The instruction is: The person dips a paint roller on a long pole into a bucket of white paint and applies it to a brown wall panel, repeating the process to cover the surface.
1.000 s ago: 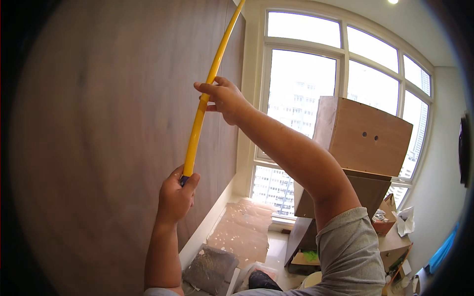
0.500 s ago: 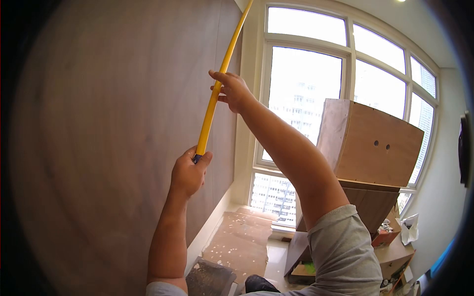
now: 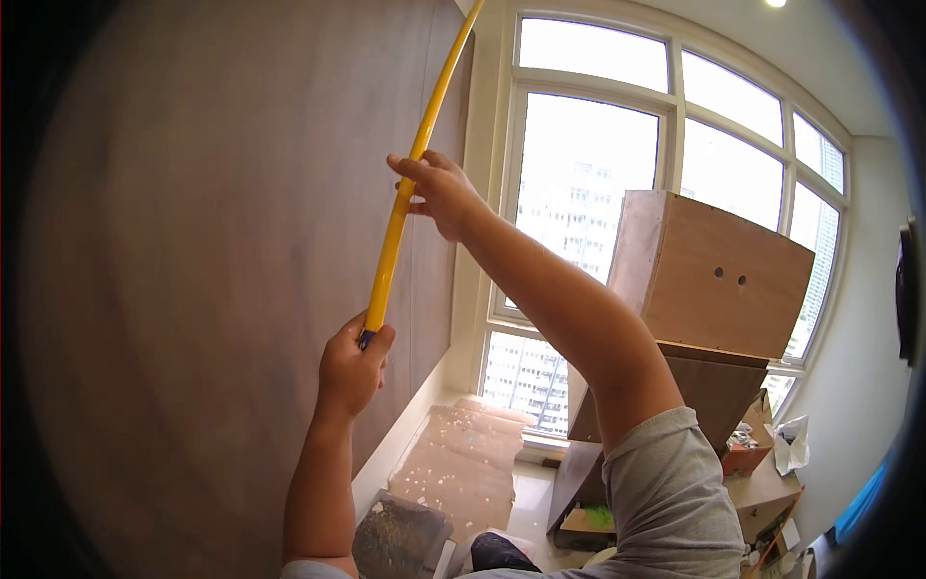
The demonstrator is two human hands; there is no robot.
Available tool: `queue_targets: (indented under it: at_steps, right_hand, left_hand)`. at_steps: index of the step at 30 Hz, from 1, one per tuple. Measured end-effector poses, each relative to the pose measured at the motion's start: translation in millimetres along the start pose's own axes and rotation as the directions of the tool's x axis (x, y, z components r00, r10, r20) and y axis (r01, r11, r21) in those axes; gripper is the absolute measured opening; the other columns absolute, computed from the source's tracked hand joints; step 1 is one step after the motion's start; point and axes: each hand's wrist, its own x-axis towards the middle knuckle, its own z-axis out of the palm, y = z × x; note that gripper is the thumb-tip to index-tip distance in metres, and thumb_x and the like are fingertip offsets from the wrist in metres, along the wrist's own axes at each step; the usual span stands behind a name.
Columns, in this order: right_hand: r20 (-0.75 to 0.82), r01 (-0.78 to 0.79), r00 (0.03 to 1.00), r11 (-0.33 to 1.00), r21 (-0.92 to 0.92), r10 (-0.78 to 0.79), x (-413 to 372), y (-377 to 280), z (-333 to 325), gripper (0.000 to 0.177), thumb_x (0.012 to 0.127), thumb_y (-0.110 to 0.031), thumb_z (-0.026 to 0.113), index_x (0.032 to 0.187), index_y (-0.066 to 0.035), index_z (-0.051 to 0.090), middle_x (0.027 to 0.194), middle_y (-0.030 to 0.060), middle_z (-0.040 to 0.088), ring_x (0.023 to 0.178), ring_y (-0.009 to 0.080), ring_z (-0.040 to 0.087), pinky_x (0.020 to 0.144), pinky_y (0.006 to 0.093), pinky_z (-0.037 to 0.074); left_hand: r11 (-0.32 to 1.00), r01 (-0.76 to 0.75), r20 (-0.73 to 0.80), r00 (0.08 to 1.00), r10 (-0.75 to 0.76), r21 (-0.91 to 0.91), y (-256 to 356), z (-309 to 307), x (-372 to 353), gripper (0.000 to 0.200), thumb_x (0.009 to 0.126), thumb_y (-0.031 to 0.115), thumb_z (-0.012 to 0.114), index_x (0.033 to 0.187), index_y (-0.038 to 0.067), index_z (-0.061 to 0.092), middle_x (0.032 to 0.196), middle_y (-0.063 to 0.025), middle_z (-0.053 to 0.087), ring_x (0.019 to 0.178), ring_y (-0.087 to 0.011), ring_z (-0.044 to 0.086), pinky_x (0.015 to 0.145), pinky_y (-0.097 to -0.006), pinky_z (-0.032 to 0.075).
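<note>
A long yellow pole (image 3: 388, 265) with a dark blue lower end rises at a slant in front of a large brownish wood-look panel (image 3: 241, 241). Its top runs out of view at the upper edge. My left hand (image 3: 351, 374) is wrapped round the blue lower end, thumb along the near side. Higher up, my right hand (image 3: 442, 196) reaches across from the right and holds the pole loosely between thumb and fingers. What the pole's far end touches cannot be seen.
Large windows (image 3: 588, 145) stand beyond the panel. At right, a wooden box with two holes (image 3: 728, 280) sits on a darker cabinet (image 3: 709, 391). Paint-spotted brown sheeting (image 3: 458, 463) covers floor below, near a dark stained board (image 3: 400, 540). A cardboard box (image 3: 748, 449) holds odds and ends.
Both hands and the pole have shifted slightly left and downward in view. The grips look the same. The camera view has turned a little, so the window and box sit farther left.
</note>
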Motion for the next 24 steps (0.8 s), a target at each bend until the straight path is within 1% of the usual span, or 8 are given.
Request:
queue_targets:
  at_steps: [1, 4, 5, 9, 12, 18, 21, 24]
  right_hand:
    - [0.044, -0.017, 0.999, 1.000, -0.023, 0.018, -10.0, -5.0, 6.2, 0.089, 0.088, -0.048, 0.079, 0.143, 0.011, 0.041, 0.125, 0.0214, 0.055, 0.122, 0.0317, 0.057, 0.106, 0.0459, 0.051]
    - [0.088, -0.014, 0.996, 0.998, -0.065, 0.020, -55.1, -29.5, 33.8, 0.105, 0.087, -0.050, 0.079, 0.151, 0.015, 0.027, 0.134, 0.0267, 0.051, 0.130, 0.0355, 0.053, 0.107, 0.0458, 0.050]
    - [0.157, -0.008, 0.987, 0.996, -0.090, 0.022, -66.9, -38.2, 39.3, 0.114, 0.087, -0.052, 0.078, 0.155, 0.016, 0.017, 0.140, 0.0300, 0.047, 0.134, 0.0373, 0.050, 0.109, 0.0465, 0.049]
    - [0.240, 0.000, 0.970, 0.994, -0.109, 0.026, -114.1, -64.4, 71.7, 0.117, 0.085, -0.057, 0.078, 0.155, 0.015, 0.017, 0.144, 0.0324, 0.043, 0.134, 0.0387, 0.050, 0.109, 0.0453, 0.049]
    - [0.280, -0.003, 0.959, 0.992, -0.129, 0.039, -151.3, -88.4, 93.3, 0.119, 0.084, -0.057, 0.079, 0.155, 0.015, 0.016, 0.145, 0.0339, 0.043, 0.136, 0.0406, 0.049, 0.110, 0.0439, 0.048]
    - [0.358, 0.056, 0.933, 0.979, -0.197, 0.019, -205.4, -122.3, 127.3, 0.124, 0.083, -0.060, 0.078, 0.155, 0.015, 0.011, 0.146, 0.0347, 0.040, 0.137, 0.0424, 0.049, 0.114, 0.0452, 0.044]
    - [0.387, 0.085, 0.922, 0.985, -0.150, -0.021, -223.6, -128.9, 139.2, 0.126, 0.082, -0.060, 0.079, 0.155, 0.016, 0.009, 0.146, 0.0344, 0.040, 0.136, 0.0426, 0.050, 0.116, 0.0460, 0.042]
    - [0.400, 0.085, 0.915, 0.992, -0.090, -0.042, -233.3, -129.6, 144.1, 0.127, 0.081, -0.058, 0.081, 0.155, 0.016, 0.008, 0.145, 0.0343, 0.040, 0.137, 0.0422, 0.050, 0.116, 0.0465, 0.041]
  left_hand:
    - [1.000, -0.006, -0.012, 1.000, 0.006, -0.002, 1.2, -6.0, -14.5, 0.038, 0.101, 0.021, 0.066, 0.132, -0.001, 0.062, 0.067, 0.0033, 0.051, 0.052, -0.0054, 0.047, 0.049, -0.0244, 0.043]
    - [1.000, -0.024, -0.031, 0.999, 0.023, -0.017, 3.5, -26.5, -58.0, 0.039, 0.101, 0.019, 0.067, 0.135, -0.001, 0.061, 0.067, 0.0033, 0.051, 0.052, -0.0047, 0.047, 0.048, -0.0236, 0.043]
    - [0.999, -0.030, -0.029, 0.999, 0.029, -0.030, 2.8, -35.0, -71.7, 0.040, 0.101, 0.018, 0.068, 0.135, -0.001, 0.060, 0.068, 0.0033, 0.052, 0.051, -0.0046, 0.047, 0.047, -0.0233, 0.042]
    - [0.998, -0.039, -0.067, 0.997, 0.035, -0.053, 8.7, -59.6, -129.6, 0.043, 0.101, 0.019, 0.070, 0.137, -0.001, 0.058, 0.069, 0.0033, 0.053, 0.049, -0.0041, 0.046, 0.045, -0.0216, 0.041]
    - [0.992, -0.110, -0.039, 0.993, 0.108, -0.068, 11.0, -80.7, -169.2, 0.048, 0.100, 0.023, 0.071, 0.138, -0.003, 0.057, 0.069, 0.0034, 0.053, 0.049, -0.0034, 0.046, 0.046, -0.0203, 0.040]
    - [0.991, -0.078, -0.090, 0.994, 0.068, -0.107, 29.2, -106.6, -235.8, 0.056, 0.098, 0.029, 0.074, 0.139, -0.004, 0.055, 0.067, 0.0033, 0.053, 0.048, -0.0027, 0.046, 0.045, -0.0194, 0.039]
    - [0.996, -0.076, -0.063, 0.995, 0.073, -0.049, 39.9, -120.9, -260.5, 0.046, 0.101, 0.022, 0.068, 0.139, -0.002, 0.055, 0.070, 0.0034, 0.053, 0.049, -0.0029, 0.045, 0.045, -0.0188, 0.040]
    - [0.997, -0.041, -0.079, 0.996, 0.037, -0.060, 48.4, -128.9, -277.1, 0.053, 0.099, 0.024, 0.072, 0.140, -0.005, 0.055, 0.066, 0.0028, 0.053, 0.047, -0.0026, 0.046, 0.045, -0.0190, 0.039]
